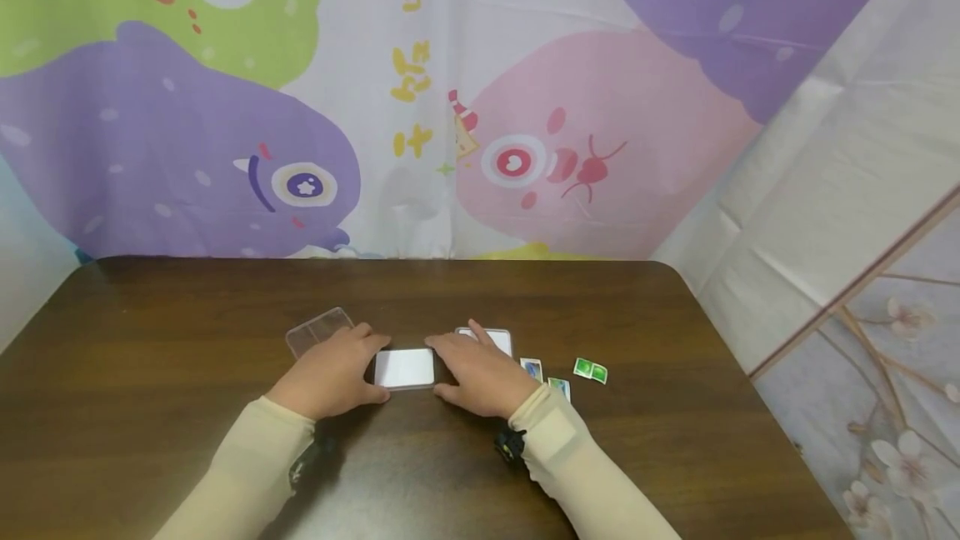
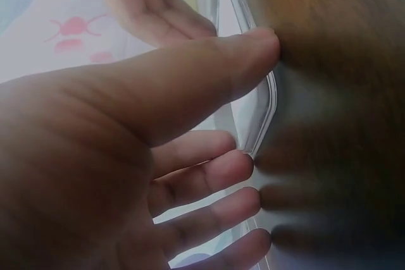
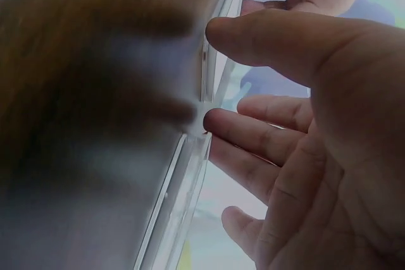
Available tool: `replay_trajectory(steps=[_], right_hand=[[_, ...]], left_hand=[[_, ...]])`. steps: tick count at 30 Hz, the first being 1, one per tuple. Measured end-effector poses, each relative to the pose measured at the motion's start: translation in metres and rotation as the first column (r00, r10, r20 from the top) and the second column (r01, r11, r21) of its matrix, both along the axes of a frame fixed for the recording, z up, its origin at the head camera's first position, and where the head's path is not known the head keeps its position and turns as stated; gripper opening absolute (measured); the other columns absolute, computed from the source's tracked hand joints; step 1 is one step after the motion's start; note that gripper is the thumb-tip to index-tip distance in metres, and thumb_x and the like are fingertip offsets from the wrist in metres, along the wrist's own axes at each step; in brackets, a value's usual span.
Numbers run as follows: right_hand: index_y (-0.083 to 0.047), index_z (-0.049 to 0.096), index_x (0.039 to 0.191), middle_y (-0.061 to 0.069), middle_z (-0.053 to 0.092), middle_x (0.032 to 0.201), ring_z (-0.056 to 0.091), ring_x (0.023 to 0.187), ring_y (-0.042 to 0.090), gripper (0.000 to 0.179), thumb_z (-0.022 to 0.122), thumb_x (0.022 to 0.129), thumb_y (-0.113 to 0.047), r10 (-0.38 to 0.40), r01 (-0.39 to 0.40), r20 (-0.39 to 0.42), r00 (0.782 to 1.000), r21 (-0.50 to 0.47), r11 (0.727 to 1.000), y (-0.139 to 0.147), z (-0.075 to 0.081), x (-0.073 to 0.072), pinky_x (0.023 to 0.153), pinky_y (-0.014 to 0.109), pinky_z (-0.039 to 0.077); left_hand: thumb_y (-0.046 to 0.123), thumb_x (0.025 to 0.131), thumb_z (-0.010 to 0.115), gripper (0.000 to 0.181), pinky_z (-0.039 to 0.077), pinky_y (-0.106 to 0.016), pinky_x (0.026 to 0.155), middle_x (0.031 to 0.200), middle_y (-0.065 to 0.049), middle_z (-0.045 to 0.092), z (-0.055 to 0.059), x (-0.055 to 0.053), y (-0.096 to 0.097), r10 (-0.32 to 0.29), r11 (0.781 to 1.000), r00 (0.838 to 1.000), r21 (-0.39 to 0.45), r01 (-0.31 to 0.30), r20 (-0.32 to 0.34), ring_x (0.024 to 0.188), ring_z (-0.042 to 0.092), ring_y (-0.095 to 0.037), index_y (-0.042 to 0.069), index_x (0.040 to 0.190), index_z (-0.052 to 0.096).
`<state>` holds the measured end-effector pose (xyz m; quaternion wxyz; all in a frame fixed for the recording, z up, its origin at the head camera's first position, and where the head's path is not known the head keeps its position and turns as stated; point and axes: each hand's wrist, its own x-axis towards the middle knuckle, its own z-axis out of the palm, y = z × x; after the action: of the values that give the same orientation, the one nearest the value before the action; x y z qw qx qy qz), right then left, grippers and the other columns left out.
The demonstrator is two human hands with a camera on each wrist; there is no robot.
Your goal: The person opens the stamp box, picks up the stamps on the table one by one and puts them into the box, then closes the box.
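A flat clear plastic case (image 1: 405, 368) with a white surface lies between both hands on the table. The left hand (image 1: 333, 369) holds its left end, thumb at the near corner and fingers toward the far corner. At the right end, the right hand (image 1: 480, 373) holds it likewise between thumb and fingers. The left wrist view shows the left thumb (image 2: 253, 52) across the case's edge (image 2: 256, 118). In the right wrist view, the right thumb (image 3: 224, 33) meets the case's rim (image 3: 212, 71). A second clear case (image 1: 498, 340) with white inside sits behind the right hand, partly hidden.
A clear divided plastic piece (image 1: 318, 330) lies behind the left hand, partly covered by it. Small picture cards (image 1: 531, 369) lie beside the right wrist, with two green cards (image 1: 590, 370) farther right. The brown wooden table (image 1: 187, 315) ends at a cartoon-printed cloth (image 1: 405, 215).
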<state>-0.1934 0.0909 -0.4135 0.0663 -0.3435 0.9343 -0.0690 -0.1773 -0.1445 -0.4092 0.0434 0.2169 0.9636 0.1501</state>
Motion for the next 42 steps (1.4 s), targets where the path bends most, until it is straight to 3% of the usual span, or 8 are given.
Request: replay_trajectory(steps=[7,11,14,20,26,33,42], right_hand=[[-0.007,0.048,0.15,0.006,0.058,0.147,0.051,0.139,0.022,0.062,0.072,0.099,-0.032,0.019,-0.019,-0.011,1.0,-0.027,0.999,0.005,0.001,-0.002,0.124,0.045,0.024],[-0.007,0.049,0.151,0.008,0.059,0.145,0.057,0.132,0.022,0.06,0.071,0.099,-0.027,0.009,-0.008,0.012,1.0,-0.086,0.996,0.014,0.007,-0.006,0.116,0.041,0.039],[-0.008,0.053,0.146,0.008,0.064,0.135,0.062,0.119,0.021,0.054,0.072,0.098,-0.024,-0.019,0.022,0.019,1.0,-0.146,0.989,0.027,0.014,-0.01,0.103,0.039,0.05],[-0.008,0.066,0.124,0.003,0.069,0.106,0.063,0.093,0.016,0.031,0.073,0.097,-0.021,-0.07,0.081,0.068,0.995,-0.185,0.979,0.05,0.035,-0.014,0.085,0.036,0.054],[-0.01,0.068,0.105,-0.002,0.064,0.09,0.057,0.08,0.015,0.014,0.076,0.094,-0.016,-0.242,0.259,0.124,0.962,-0.143,0.955,0.077,0.047,-0.019,0.076,0.035,0.051],[-0.01,0.067,0.101,-0.001,0.061,0.089,0.056,0.083,0.017,0.014,0.077,0.091,-0.011,-0.267,0.289,0.214,0.94,-0.082,0.954,0.088,0.044,-0.023,0.079,0.037,0.05],[-0.007,0.064,0.104,0.003,0.058,0.096,0.053,0.085,0.021,0.028,0.083,0.085,-0.014,-0.357,0.357,0.291,0.888,0.057,0.933,0.088,0.039,-0.02,0.074,0.037,0.047]], left_hand=[[0.032,0.077,0.091,0.05,0.052,-0.041,0.076,0.106,-0.005,0.062,-0.001,0.001,0.0,-0.018,1.0,1.0,0.02,0.018,-0.021,0.093,0.059,-0.023,0.007,0.116,0.073],[0.031,0.077,0.091,0.046,0.052,-0.041,0.076,0.102,-0.004,0.061,-0.001,0.002,0.001,-0.029,0.999,0.999,0.02,0.03,-0.035,0.091,0.059,-0.023,0.008,0.113,0.074],[0.031,0.076,0.09,0.044,0.052,-0.041,0.076,0.099,-0.003,0.06,-0.001,0.003,0.003,-0.037,0.999,0.998,0.014,0.037,-0.048,0.09,0.059,-0.022,0.008,0.111,0.074],[0.031,0.075,0.091,0.042,0.051,-0.04,0.072,0.096,-0.003,0.06,0.0,0.005,0.008,-0.048,0.999,0.997,-0.004,0.047,-0.068,0.086,0.058,-0.021,0.009,0.105,0.074],[0.031,0.074,0.091,0.041,0.052,-0.04,0.07,0.096,-0.002,0.06,0.003,0.009,0.012,-0.051,0.999,0.997,-0.011,0.051,-0.061,0.085,0.058,-0.02,0.009,0.104,0.073],[0.029,0.073,0.092,0.042,0.05,-0.038,0.074,0.091,-0.001,0.059,0.005,0.013,0.015,-0.083,0.997,0.994,0.002,0.084,-0.07,0.081,0.055,-0.019,0.006,0.101,0.072],[0.028,0.072,0.092,0.044,0.05,-0.038,0.072,0.093,-0.002,0.059,0.005,0.017,0.02,-0.083,0.997,0.994,-0.01,0.083,-0.064,0.082,0.055,-0.02,0.005,0.103,0.071]])
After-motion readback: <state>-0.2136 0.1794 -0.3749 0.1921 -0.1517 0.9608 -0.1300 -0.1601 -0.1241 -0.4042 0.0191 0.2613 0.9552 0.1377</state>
